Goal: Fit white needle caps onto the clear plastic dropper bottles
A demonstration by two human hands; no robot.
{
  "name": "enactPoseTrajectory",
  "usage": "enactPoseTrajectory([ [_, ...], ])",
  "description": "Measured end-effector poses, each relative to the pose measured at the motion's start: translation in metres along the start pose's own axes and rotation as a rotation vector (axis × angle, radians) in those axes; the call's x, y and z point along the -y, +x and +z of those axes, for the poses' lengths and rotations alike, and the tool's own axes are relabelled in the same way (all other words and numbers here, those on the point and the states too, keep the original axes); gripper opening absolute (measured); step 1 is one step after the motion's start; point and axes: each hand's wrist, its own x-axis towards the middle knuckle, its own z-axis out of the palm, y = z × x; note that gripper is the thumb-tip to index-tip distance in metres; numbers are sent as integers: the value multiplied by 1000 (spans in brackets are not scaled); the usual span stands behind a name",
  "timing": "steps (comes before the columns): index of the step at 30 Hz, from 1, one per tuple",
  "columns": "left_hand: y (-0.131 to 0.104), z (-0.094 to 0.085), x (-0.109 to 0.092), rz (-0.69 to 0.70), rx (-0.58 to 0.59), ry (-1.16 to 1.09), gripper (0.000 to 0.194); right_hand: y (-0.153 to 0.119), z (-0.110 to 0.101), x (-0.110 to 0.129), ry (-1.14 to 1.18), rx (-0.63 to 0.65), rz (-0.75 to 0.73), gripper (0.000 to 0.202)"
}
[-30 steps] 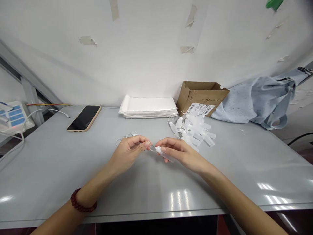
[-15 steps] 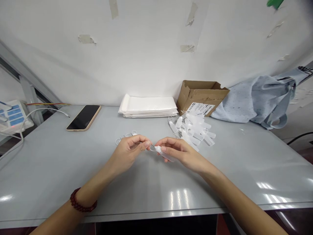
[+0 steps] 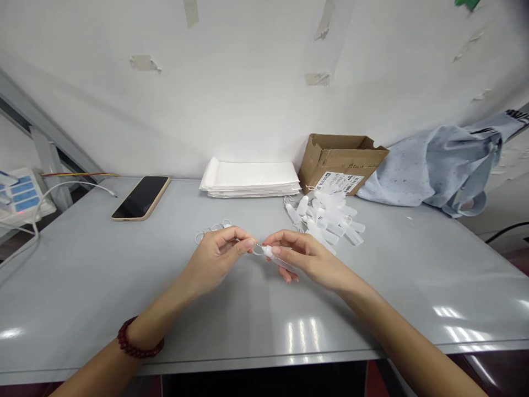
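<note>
A small translucent needle-tip bottle lies tilted in my right hand, which is closed on it near the white collar. From the collar a thin metal needle and a looped white strap run left to my left hand. That hand pinches at their far end between thumb and forefinger; whatever small piece is in the pinch is hidden. Beyond my right hand rests a heap of similar translucent bottles. Several white looped pieces lie just behind my left hand, partly covered by it.
A stack of white padded envelopes stands against the wall, beside an open cardboard box. Light blue cloth is at the right. On the left are a phone, a white cable and a power strip.
The lower fingers of my right hand have uncurled slightly downward beneath the bottle. Both hands otherwise keep their places and their grip.
</note>
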Motion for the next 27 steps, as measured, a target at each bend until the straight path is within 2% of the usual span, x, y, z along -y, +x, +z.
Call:
enactPoseTrajectory([
  [9,2,0,0,45,13,60,25,1,-2,-3,49,30,1,23],
  [27,1,4,2,40,30,58,25,4,1,-13,92,15,-43,26],
])
